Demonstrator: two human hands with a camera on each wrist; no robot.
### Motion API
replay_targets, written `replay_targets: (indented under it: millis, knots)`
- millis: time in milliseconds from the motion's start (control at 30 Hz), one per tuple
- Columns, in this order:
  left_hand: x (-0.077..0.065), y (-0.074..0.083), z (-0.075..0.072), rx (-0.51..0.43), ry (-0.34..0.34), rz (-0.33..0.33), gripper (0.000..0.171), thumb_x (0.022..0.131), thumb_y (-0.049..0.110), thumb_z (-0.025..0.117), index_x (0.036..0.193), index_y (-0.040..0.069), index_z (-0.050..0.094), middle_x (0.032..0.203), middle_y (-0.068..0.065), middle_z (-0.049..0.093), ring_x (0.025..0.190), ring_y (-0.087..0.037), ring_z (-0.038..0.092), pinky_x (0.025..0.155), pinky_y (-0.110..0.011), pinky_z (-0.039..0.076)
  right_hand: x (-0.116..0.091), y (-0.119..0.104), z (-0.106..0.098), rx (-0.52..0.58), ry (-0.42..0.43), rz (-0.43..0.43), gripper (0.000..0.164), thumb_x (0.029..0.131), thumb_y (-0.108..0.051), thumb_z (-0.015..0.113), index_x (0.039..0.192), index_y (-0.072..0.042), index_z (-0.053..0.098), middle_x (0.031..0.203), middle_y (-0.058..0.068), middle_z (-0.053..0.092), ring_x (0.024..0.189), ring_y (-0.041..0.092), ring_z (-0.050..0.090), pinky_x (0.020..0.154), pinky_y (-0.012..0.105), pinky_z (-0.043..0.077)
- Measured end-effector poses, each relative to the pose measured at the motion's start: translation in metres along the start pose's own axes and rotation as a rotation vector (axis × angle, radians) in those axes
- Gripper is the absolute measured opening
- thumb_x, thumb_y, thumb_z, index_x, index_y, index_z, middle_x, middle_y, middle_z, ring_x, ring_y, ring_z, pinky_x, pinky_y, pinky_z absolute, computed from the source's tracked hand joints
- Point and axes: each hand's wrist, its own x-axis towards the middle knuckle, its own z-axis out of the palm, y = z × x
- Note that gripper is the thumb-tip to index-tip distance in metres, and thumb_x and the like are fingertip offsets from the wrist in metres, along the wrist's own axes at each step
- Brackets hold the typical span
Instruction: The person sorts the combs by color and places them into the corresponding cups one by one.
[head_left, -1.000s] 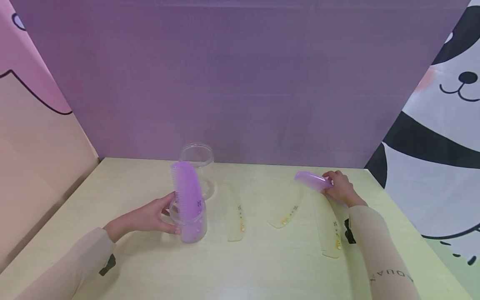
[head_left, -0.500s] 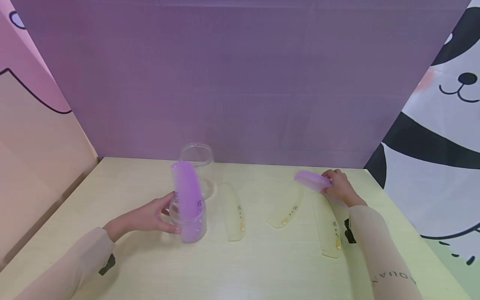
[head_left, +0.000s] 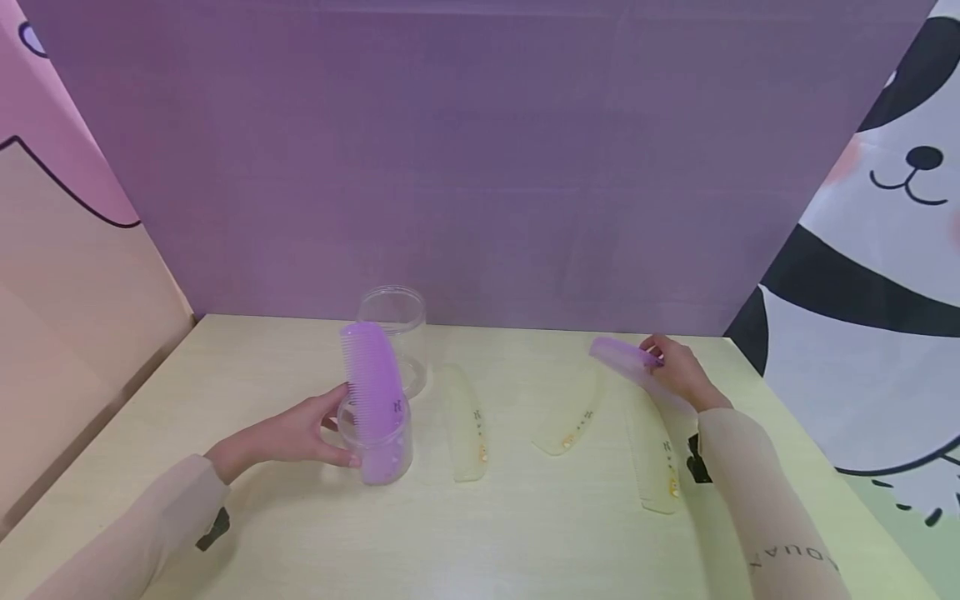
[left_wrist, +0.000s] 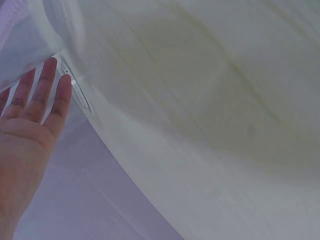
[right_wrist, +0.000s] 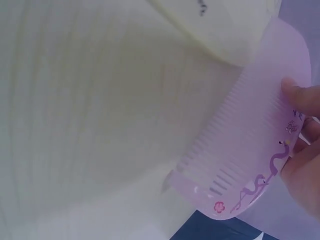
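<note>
My left hand (head_left: 300, 429) holds a clear plastic cup (head_left: 407, 442), with its thumb at the front and its fingers on the far side. In the left wrist view the fingers (left_wrist: 37, 105) reach along the clear wall. A purple comb (head_left: 372, 375) stands upright in that cup, leaning slightly left. At the back right, my right hand (head_left: 681, 373) pinches a second purple comb (right_wrist: 250, 120) by its spine. Its teeth face the tabletop, and flamingo drawings and a small flower decorate it. One end of it overlaps a pale yellow comb (head_left: 656, 458) in the head view.
Behind the held cup stands another clear round container (head_left: 408, 346). Two more pale yellow translucent combs, a left one (head_left: 468, 433) and a middle one (head_left: 573, 429), lie on the light wooden table (head_left: 510, 542). A purple panel (head_left: 480, 167) rises along the table's back edge.
My right hand has raised and tilted its purple comb slightly, so the comb slants more. The left hand, the cup and the comb in it have stayed put.
</note>
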Motion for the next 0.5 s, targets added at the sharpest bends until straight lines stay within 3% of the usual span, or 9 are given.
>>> replay_targets:
  millis: [367, 500]
  knots:
    - [0.0, 0.002, 0.001, 0.005, 0.004, -0.011, 0.096, 0.072, 0.03, 0.078, 0.144, 0.02, 0.016, 0.135, -0.006, 0.045, 0.115, -0.027, 0.051, 0.09, -0.043, 0.045, -0.001, -0.009, -0.008, 0.049, 0.046, -0.025, 0.029, 0.087, 0.002, 0.052, 0.115, 0.005, 0.048, 0.104, 0.027, 0.054, 0.091, 0.038, 0.051, 0.085, 0.053, 0.044]
    - [0.0, 0.003, 0.001, -0.003, 0.002, -0.013, 0.096, 0.072, 0.029, 0.078, 0.145, 0.019, 0.016, 0.135, -0.006, 0.045, 0.115, -0.028, 0.05, 0.09, -0.044, 0.044, 0.0, -0.017, -0.012, 0.067, 0.089, -0.061, 0.028, 0.085, 0.002, 0.054, 0.113, 0.006, 0.05, 0.099, 0.026, 0.055, 0.084, 0.033, 0.052, 0.076, 0.044, 0.046]
